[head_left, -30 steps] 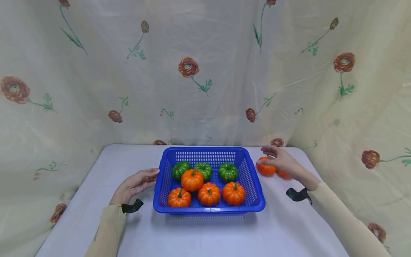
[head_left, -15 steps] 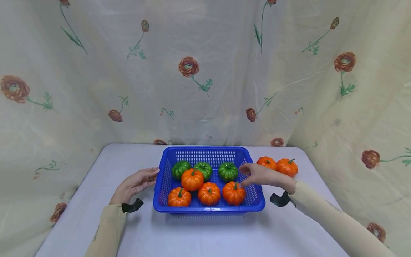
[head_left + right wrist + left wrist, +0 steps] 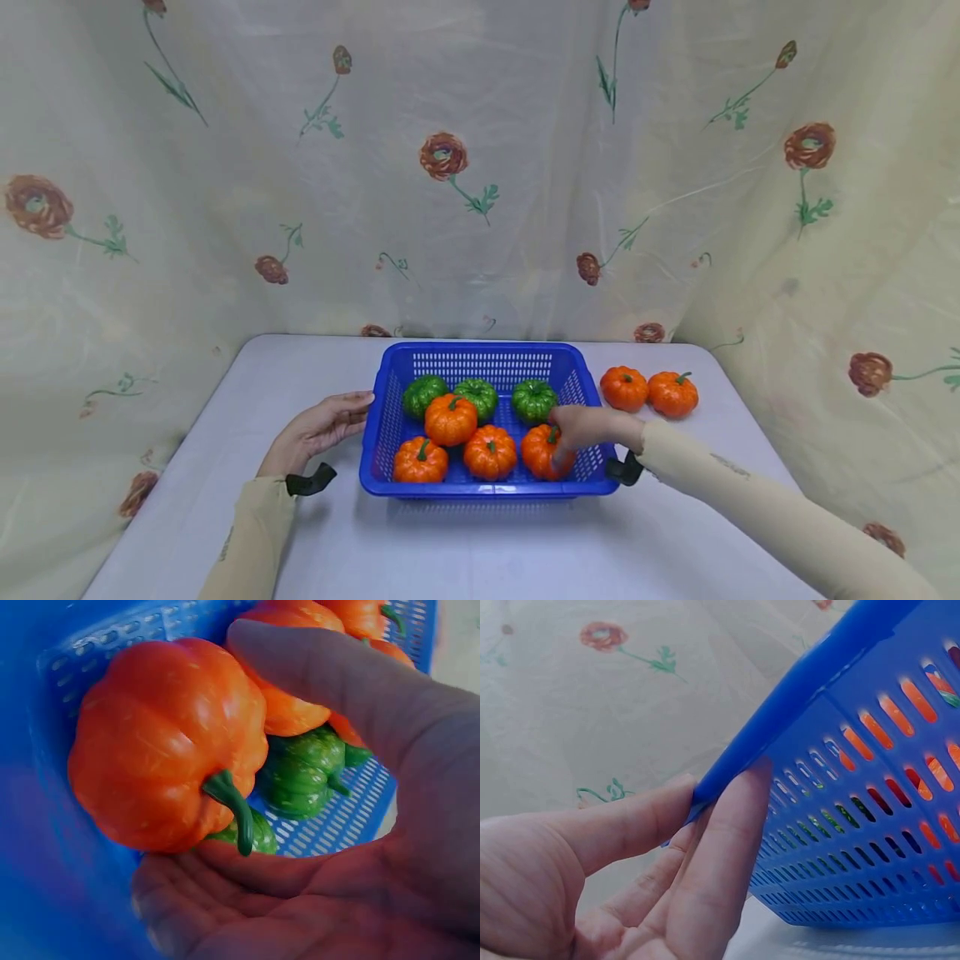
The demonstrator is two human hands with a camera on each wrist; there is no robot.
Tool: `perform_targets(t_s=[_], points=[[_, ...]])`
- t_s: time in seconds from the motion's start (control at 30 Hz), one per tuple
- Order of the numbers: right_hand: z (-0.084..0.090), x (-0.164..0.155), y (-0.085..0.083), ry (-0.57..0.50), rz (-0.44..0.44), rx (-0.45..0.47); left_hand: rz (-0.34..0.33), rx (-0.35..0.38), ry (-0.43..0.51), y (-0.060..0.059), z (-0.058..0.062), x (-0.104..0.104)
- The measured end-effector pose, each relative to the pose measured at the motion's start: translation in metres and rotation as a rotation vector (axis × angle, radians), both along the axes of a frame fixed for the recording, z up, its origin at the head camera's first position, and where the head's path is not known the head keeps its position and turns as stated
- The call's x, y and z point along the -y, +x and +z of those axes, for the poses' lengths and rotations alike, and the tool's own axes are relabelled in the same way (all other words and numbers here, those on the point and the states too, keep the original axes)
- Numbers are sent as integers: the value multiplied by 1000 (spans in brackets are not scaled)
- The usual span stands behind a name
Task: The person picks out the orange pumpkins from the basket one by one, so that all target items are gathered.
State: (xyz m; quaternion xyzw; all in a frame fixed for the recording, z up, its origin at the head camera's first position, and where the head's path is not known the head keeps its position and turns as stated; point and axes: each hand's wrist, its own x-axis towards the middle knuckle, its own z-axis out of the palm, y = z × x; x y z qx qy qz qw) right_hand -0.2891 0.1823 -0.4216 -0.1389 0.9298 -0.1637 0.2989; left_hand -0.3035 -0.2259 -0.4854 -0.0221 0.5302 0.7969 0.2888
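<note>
A blue plastic basket (image 3: pixel 491 489) holds several small pumpkins, orange ones mostly in front and green ones behind. With its thumb and fingers, my left hand (image 3: pixel 326 429) pinches the basket's left rim, seen closely in the left wrist view (image 3: pixel 735 750). My right hand (image 3: pixel 581 432) reaches into the basket's right side at the front-right orange pumpkin (image 3: pixel 542 454). In the right wrist view, the thumb (image 3: pixel 300 664) and fingers (image 3: pixel 225 892) spread on either side of this pumpkin (image 3: pixel 165 750), with the fingers against or very near its lower side. Its green stem points toward the palm.
Two more orange pumpkins, one (image 3: pixel 624 388) beside the other (image 3: pixel 672 394), sit on the white table (image 3: pixel 480 546) to the right of the basket. A flower-printed curtain (image 3: pixel 480 208) surrounds the table's back and sides.
My right hand has moved left and down from above the pumpkins on the table to the front-right pumpkin in the basket. The left hand stays on the rim.
</note>
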Motion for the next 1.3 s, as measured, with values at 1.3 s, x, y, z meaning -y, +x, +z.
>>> perform_targets(t_s=[1.3], points=[[44,-53,2,-235,-101,-155,-9,0,-5,1,2,0]])
